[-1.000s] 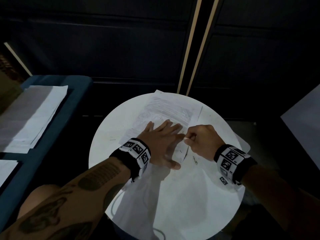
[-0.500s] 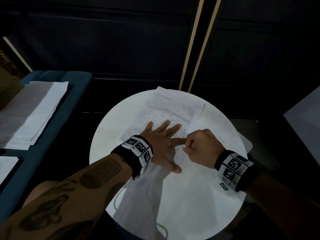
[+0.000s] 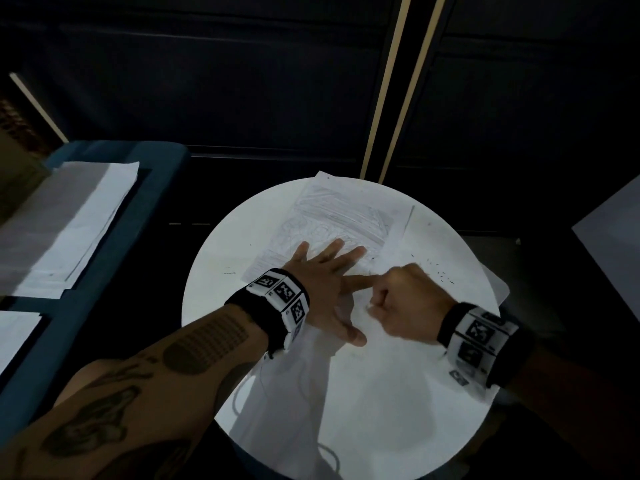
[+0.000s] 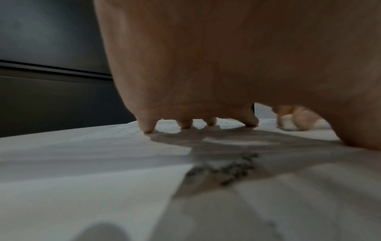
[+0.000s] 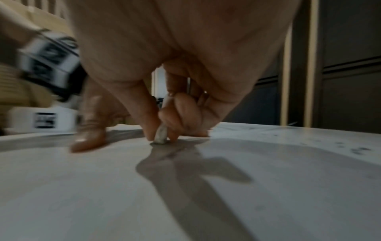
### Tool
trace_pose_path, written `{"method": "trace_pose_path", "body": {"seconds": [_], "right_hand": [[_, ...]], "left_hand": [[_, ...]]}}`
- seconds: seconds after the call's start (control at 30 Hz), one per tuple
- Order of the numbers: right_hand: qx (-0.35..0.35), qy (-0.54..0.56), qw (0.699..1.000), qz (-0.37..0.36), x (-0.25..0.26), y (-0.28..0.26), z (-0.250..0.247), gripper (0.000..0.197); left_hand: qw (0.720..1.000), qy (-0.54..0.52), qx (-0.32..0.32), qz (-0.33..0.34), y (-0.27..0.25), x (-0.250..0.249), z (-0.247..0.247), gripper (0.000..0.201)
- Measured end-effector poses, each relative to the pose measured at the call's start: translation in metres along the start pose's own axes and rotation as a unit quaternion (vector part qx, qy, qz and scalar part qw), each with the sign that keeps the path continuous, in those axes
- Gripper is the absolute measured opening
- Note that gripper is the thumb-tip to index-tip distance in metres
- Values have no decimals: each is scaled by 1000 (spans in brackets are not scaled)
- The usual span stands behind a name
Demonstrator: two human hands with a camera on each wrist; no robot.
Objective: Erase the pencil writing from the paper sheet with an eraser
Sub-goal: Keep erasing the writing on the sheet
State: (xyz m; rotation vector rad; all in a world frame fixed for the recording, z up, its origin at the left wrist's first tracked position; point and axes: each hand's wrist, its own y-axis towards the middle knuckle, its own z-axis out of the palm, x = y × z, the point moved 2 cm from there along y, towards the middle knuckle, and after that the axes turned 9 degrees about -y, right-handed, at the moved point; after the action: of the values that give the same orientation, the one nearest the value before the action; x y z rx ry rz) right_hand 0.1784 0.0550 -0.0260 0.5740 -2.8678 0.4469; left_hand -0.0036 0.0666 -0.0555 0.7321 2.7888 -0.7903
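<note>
One paper sheet (image 3: 339,216) on the round bench (image 3: 221,271); left hand (image 3: 322,282) flat, fingers spread; right hand (image 3: 405,299), now nearer, pinches one eraser (image 5: 161,135).

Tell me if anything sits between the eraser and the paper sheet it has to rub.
Nothing visible does. The right hand pinches the eraser, whose tip already touches the paper sheet. The left hand lies flat on the sheet beside it, not under the eraser.

Round white table (image 3: 381,393); paper stacks (image 3: 69,220) on blue surface (image 3: 152,174) at left; dark panelled wall (image 3: 242,81).
</note>
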Motion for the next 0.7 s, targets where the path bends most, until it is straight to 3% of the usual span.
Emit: {"method": "trace_pose_path", "body": {"seconds": [0.1, 0.2, 0.33, 0.43, 0.6, 0.7], "right_hand": [[-25, 16, 999, 18, -3, 2, -1, 21], [16, -9, 999, -47, 18, -12, 8, 19], [-19, 6, 1000, 17, -5, 7, -4, 24], [-27, 14, 999, 17, -9, 9, 0, 25], [-27, 11, 999, 21, -11, 9, -1, 26], [-33, 19, 999, 5, 0, 11, -4, 21]], "left_hand": [[1000, -3, 6, -2, -1, 0, -1, 112], [1000, -6, -5, -2, -1, 0, 1, 111], [1000, -1, 6, -3, 0, -1, -1, 112], [1000, -13, 11, 5, -1, 0, -1, 111], [998, -34, 42, 24, -2, 7, -14, 86], [998, 17, 54, 19, 2, 9, -12, 88]]}}
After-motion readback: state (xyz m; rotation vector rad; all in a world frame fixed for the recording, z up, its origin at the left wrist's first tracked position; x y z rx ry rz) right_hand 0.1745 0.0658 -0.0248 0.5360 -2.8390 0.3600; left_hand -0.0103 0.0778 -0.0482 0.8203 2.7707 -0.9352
